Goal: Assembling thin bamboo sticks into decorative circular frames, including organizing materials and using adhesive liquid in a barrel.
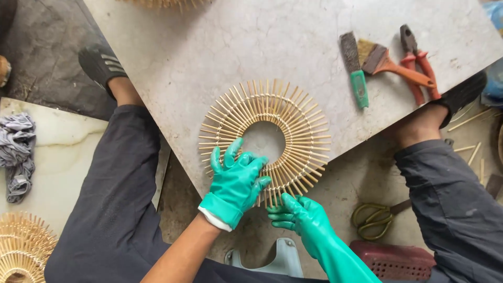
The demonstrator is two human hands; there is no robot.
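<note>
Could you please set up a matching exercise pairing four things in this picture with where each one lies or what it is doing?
Things:
1. left hand
2. right hand
3. pliers
4. scissors

Places or states:
A. on the floor, below the slab's edge
B. pressed flat on the bamboo ring
C. on the stone slab, right of the two brushes
D. pinching the ring's near edge where it overhangs the slab

Pairs: 1-B, 2-D, 3-C, 4-A
</note>
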